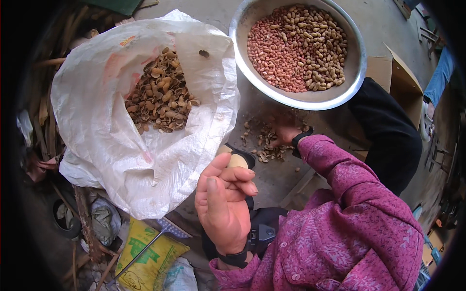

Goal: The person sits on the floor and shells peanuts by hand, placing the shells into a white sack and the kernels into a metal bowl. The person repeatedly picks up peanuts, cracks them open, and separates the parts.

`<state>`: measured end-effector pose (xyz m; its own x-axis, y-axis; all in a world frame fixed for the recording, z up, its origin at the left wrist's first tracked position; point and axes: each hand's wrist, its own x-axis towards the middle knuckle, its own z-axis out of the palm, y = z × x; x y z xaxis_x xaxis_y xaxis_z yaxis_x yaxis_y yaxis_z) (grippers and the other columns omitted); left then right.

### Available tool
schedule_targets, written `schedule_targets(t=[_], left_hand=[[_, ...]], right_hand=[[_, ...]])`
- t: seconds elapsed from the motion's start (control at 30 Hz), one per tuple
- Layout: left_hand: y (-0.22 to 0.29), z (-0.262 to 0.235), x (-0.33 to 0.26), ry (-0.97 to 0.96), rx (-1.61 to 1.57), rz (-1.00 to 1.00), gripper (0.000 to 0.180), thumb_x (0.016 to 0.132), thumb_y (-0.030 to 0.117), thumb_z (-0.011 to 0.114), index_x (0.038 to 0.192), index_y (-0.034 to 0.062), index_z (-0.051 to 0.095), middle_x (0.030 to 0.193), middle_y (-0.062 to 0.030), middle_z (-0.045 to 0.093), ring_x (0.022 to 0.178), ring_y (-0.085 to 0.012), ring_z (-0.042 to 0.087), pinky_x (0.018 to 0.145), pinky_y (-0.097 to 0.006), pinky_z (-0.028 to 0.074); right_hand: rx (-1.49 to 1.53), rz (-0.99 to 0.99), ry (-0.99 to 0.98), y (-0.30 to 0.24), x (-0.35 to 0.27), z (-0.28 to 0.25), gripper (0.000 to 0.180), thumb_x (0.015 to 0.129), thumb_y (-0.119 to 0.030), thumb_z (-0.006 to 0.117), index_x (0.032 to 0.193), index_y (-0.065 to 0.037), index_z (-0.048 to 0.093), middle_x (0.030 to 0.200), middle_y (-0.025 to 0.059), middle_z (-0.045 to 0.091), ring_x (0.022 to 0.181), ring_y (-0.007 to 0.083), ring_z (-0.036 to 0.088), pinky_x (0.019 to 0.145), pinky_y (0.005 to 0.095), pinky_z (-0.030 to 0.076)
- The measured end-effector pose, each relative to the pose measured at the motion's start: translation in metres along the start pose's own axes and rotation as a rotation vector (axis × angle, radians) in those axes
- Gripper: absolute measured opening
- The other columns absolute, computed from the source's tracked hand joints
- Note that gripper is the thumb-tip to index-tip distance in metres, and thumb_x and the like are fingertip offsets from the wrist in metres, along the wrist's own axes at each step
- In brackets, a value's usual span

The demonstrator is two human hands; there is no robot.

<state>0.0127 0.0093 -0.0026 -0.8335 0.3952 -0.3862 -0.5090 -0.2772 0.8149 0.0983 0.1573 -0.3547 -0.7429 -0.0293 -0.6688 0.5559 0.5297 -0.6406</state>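
Note:
My left hand (pixel 222 206) is raised palm-up in the middle, fingers loosely curled, with nothing visible in the palm. My right hand (pixel 284 134) reaches down to the concrete floor and rests on a small scatter of peanut shells (pixel 266 145) just below a metal bowl (pixel 357 72); its fingers are shaded and I cannot tell whether they grip anything. The bowl holds shelled pinkish peanuts (pixel 274 51) on its left and unshelled tan peanuts (pixel 320 43) on its right. A white woven sack (pixel 97 121) lies open at the left with a heap of empty shells (pixel 162 94) inside.
A yellow-green printed bag (pixel 145 257) and a thin rod lie at lower left beside sticks and debris. A cardboard box (pixel 400 80) stands right of the bowl. A black-clothed leg (pixel 388 131) is bent at the right. Another person's blue sleeve (pixel 439 77) shows far right.

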Motion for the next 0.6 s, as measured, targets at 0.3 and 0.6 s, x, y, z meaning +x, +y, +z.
schedule_targets(t=[0.3, 0.6], left_hand=[[0.001, -0.005, 0.001, -0.001, 0.006, -0.012, 0.046, 0.093, 0.03, 0.044, 0.118, -0.0094, 0.043, 0.087, -0.0212, 0.061, 0.065, -0.0175, 0.055, 0.063, -0.027, 0.047], [0.003, -0.01, 0.003, -0.012, 0.0, -0.004, 0.047, 0.093, 0.03, 0.045, 0.118, -0.0097, 0.043, 0.088, -0.0211, 0.061, 0.066, -0.0167, 0.056, 0.064, -0.027, 0.047]], right_hand=[[-0.657, -0.571, 0.238, -0.041, -0.031, 0.03, 0.057, 0.066, -0.021, 0.064, 0.12, -0.016, 0.049, 0.136, 0.0138, 0.033, 0.12, 0.0348, 0.037, 0.088, 0.0479, 0.042], [-0.724, -0.716, 0.277, -0.036, -0.012, 0.046, 0.033, 0.074, -0.018, 0.053, 0.107, -0.015, 0.053, 0.12, 0.0124, 0.042, 0.111, 0.0313, 0.043, 0.074, 0.0432, 0.047]])
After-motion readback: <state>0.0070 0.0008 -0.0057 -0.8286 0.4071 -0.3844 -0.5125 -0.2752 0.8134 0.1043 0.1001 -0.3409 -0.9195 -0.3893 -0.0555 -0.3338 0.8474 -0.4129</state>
